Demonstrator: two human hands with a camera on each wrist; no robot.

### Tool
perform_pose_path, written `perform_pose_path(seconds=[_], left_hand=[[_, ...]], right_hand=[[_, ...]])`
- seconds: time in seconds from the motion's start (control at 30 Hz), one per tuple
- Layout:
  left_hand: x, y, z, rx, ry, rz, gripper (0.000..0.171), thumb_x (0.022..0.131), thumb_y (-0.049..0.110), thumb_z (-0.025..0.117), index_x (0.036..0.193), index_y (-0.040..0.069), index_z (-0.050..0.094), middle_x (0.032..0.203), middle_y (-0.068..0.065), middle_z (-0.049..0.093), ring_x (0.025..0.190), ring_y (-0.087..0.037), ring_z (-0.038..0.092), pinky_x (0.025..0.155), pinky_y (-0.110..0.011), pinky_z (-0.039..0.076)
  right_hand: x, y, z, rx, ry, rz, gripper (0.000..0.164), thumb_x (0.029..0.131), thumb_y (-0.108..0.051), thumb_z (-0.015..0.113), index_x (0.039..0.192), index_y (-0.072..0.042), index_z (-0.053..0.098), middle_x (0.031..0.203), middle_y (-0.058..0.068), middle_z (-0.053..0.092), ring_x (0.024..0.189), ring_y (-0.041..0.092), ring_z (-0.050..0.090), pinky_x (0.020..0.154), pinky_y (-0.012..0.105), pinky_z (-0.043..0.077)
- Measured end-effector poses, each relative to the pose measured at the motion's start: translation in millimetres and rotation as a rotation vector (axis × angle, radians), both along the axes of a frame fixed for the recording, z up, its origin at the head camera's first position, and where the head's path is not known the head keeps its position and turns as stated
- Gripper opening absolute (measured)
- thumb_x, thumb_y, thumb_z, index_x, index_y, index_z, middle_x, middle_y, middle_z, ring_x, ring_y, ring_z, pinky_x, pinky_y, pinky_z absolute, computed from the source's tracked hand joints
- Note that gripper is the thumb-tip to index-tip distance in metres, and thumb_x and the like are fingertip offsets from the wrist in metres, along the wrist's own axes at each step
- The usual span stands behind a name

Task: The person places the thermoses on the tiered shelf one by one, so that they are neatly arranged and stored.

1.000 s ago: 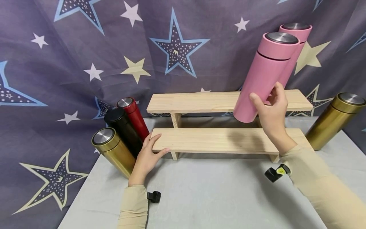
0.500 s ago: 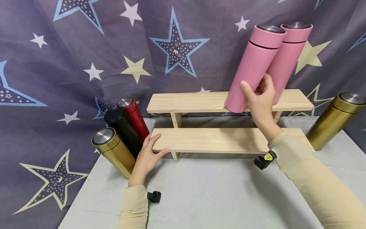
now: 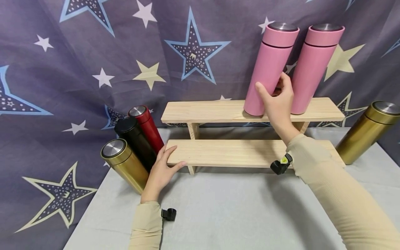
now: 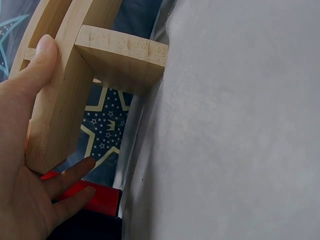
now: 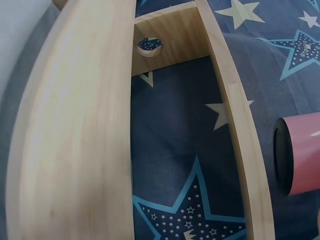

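In the head view my right hand (image 3: 278,100) grips a pink thermos bottle (image 3: 268,66) with a steel-topped lid. The bottle leans slightly, its base right at the upper board (image 3: 206,111) of a two-tier wooden shelf. The right wrist view shows the dark base of the pink bottle (image 5: 285,156) beside that board's edge. A second pink bottle (image 3: 315,69) stands on the same board to its right. My left hand (image 3: 160,173) holds the left end of the lower board (image 3: 225,152); the thumb (image 4: 45,52) lies on it, the other fingers (image 4: 75,175) around its end.
Left of the shelf stand a gold bottle (image 3: 128,166), a black bottle (image 3: 135,142) and a red bottle (image 3: 148,128), close together. Another gold bottle (image 3: 365,133) stands at the right end. A star-patterned curtain (image 3: 93,97) hangs behind the grey-white tabletop (image 3: 218,208).
My right hand has moved the pink bottle left and back, down to the upper board, and a gap now shows between the two pink bottles. The left hand has stayed in place.
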State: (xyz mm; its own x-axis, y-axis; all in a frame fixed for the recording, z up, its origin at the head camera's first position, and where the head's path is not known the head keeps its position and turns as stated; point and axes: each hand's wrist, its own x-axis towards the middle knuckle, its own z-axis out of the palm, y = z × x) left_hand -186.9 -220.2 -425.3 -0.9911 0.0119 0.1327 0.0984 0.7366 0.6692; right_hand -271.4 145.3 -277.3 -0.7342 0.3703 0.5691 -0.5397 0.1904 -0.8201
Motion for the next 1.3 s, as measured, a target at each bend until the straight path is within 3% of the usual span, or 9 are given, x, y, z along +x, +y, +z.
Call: perform_pose_path(seconds=[0.2,0.5,0.77,1.3], left_hand=[[-0.4,0.2,-0.3,-0.005,-0.001,0.0,0.082,0.08,0.068,0.068,0.148,0.03,0.044,0.163,-0.007,0.019,0.14,-0.036,0.035,0.106,-0.059,0.035],[0.4,0.4,1.3,-0.006,0.004,-0.004,0.082,0.08,0.068,0.068,0.148,0.03,0.044,0.162,-0.008,0.019,0.141,-0.035,0.034,0.107,-0.058,0.035],[0.4,1.7,2.7,-0.009,-0.006,-0.001,0.084,0.078,0.071,0.067,0.148,0.031,0.044,0.162,-0.006,0.019,0.141,-0.035,0.034,0.106,-0.059,0.034],[-0.4,1.4,0.8,-0.017,-0.007,0.003,0.082,0.079,0.069,0.068,0.148,0.031,0.044,0.162,-0.004,0.019,0.14,-0.035,0.035,0.106,-0.058,0.035]], right_hand=[[12.8,-8.7,14.4,-0.008,-0.044,-0.015,0.058,0.084,-0.025,0.075,0.134,-0.005,0.053,0.109,-0.002,0.056,0.095,0.007,0.05,0.083,0.022,0.04],[-19.6,4.6,-8.0,0.064,-0.062,-0.059,0.065,0.081,-0.031,0.081,0.135,-0.011,0.053,0.108,-0.006,0.055,0.096,0.006,0.051,0.081,0.022,0.041],[-23.6,5.7,-12.5,0.125,-0.04,-0.039,0.068,0.078,-0.029,0.086,0.134,-0.01,0.054,0.111,-0.002,0.058,0.099,0.009,0.053,0.079,0.022,0.043],[-28.2,3.3,-18.7,0.142,-0.061,-0.039,0.07,0.081,-0.034,0.083,0.139,-0.011,0.051,0.116,0.003,0.058,0.1,0.009,0.051,0.082,0.021,0.041]])
